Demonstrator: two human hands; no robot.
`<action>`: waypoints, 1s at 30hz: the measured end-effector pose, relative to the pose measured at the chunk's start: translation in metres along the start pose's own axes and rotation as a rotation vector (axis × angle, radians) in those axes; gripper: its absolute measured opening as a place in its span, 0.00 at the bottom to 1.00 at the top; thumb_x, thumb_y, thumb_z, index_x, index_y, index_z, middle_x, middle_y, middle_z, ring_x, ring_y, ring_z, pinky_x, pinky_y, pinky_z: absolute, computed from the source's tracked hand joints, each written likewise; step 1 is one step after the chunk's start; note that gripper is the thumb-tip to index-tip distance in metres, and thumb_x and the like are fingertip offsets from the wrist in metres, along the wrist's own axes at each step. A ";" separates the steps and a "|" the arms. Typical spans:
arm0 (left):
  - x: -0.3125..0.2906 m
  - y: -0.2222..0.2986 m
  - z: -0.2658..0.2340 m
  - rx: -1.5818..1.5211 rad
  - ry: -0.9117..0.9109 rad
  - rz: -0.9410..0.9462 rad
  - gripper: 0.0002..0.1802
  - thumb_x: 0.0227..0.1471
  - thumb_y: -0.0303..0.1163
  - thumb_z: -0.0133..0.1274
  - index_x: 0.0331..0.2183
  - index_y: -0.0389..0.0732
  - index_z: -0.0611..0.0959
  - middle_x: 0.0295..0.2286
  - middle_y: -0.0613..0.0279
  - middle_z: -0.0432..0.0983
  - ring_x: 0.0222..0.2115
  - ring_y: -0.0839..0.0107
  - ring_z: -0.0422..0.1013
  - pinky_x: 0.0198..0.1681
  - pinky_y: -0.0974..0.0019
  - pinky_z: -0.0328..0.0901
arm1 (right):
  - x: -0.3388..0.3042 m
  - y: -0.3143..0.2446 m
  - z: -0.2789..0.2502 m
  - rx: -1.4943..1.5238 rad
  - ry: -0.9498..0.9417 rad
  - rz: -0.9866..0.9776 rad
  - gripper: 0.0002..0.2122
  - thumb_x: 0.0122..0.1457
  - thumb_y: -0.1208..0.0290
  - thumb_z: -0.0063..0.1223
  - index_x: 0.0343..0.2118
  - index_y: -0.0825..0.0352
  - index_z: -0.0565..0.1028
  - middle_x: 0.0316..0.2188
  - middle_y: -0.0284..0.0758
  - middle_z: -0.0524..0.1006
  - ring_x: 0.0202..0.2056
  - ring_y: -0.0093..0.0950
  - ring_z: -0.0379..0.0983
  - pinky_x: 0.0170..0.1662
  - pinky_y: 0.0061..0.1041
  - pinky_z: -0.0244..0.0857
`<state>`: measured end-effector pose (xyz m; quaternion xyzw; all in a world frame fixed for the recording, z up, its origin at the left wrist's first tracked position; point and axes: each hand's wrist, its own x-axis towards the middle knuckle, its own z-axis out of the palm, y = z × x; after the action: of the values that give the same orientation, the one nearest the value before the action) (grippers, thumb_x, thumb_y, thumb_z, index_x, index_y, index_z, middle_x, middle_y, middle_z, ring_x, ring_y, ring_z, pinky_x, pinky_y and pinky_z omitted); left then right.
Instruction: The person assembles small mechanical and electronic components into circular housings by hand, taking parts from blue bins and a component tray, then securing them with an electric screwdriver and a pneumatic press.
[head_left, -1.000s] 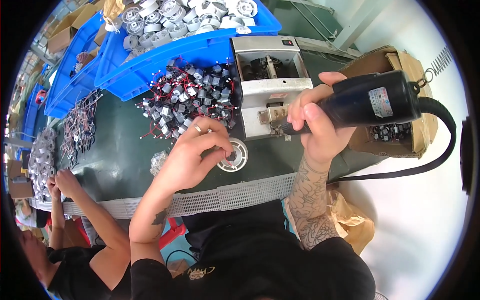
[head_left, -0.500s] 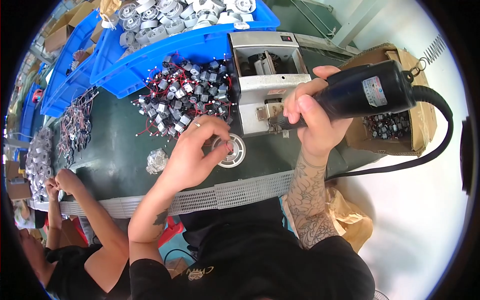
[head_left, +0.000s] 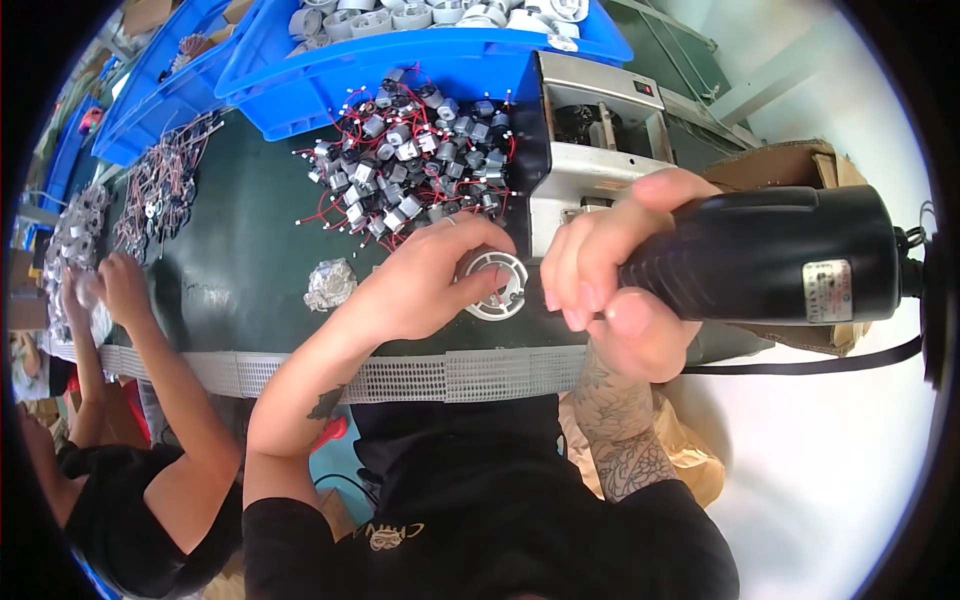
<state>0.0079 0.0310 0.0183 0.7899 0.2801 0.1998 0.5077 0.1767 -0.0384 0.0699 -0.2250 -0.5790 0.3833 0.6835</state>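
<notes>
The white wheel (head_left: 508, 280) is the landmark: it sits over the green tabletop (head_left: 230, 235), just beyond the pale mesh strip (head_left: 400, 378). The left hand (head_left: 440, 275) is at its left side, thumb reaching in over the opening and forefinger curled along the far edge; I cannot tell whether they pinch the rim or something inside. The right hand (head_left: 620, 265), close to the wheel's right, wraps the front of a black power tool (head_left: 770, 250), fingers pressed together around it and thumb against its nose. The tool's tip is mostly hidden by those fingers, and no contact with the wheel shows.

In my judgement, this hold works best with the wheel kept flat and braced by the left hand, the thumb clear of the tool's line, and the heavy tool body (it looks bulky for one hand) squared up before any pressure.

As for writing, a gold print (head_left: 396, 537) marks the black shirt (head_left: 520, 510) on the wheel's near side. Well right of the wheel, a pale label (head_left: 828, 291) on the tool carries small lettering too fine to make out. Beyond the wheel, past the heap of small motors (head_left: 410, 150), the blue bin (head_left: 430, 60) bears a whitish sticker (head_left: 562, 43), also unreadable.
</notes>
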 end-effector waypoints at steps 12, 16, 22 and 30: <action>-0.002 -0.007 0.001 0.021 0.020 0.083 0.12 0.49 0.29 0.56 0.37 0.38 0.77 0.31 0.53 0.72 0.33 0.57 0.71 0.36 0.59 0.65 | -0.002 0.013 0.005 -0.090 -0.083 0.023 0.27 0.52 0.75 0.51 0.54 0.69 0.56 0.18 0.34 0.67 0.17 0.25 0.63 0.22 0.28 0.63; -0.003 -0.007 0.002 0.017 0.029 0.085 0.11 0.49 0.29 0.55 0.37 0.38 0.77 0.31 0.53 0.72 0.34 0.56 0.71 0.37 0.59 0.65 | 0.000 0.013 0.000 -0.212 -0.244 -0.011 0.27 0.51 0.78 0.48 0.55 0.66 0.55 0.17 0.33 0.66 0.17 0.25 0.63 0.22 0.29 0.63; -0.004 -0.011 0.003 0.034 0.054 0.161 0.15 0.48 0.28 0.55 0.40 0.38 0.77 0.33 0.52 0.73 0.34 0.55 0.71 0.37 0.59 0.66 | -0.005 0.019 0.003 -0.230 -0.191 -0.010 0.27 0.51 0.77 0.49 0.55 0.67 0.55 0.16 0.33 0.65 0.16 0.25 0.63 0.22 0.28 0.62; -0.007 -0.006 -0.006 0.255 0.199 0.545 0.10 0.39 0.22 0.61 0.30 0.38 0.84 0.35 0.58 0.79 0.37 0.61 0.74 0.39 0.62 0.70 | -0.001 0.005 -0.014 0.232 -0.077 -0.125 0.29 0.58 0.64 0.53 0.58 0.69 0.55 0.21 0.31 0.66 0.18 0.23 0.63 0.23 0.24 0.61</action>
<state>-0.0024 0.0322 0.0149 0.8696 0.1291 0.3683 0.3025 0.1892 -0.0346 0.0622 -0.0930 -0.5694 0.4127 0.7048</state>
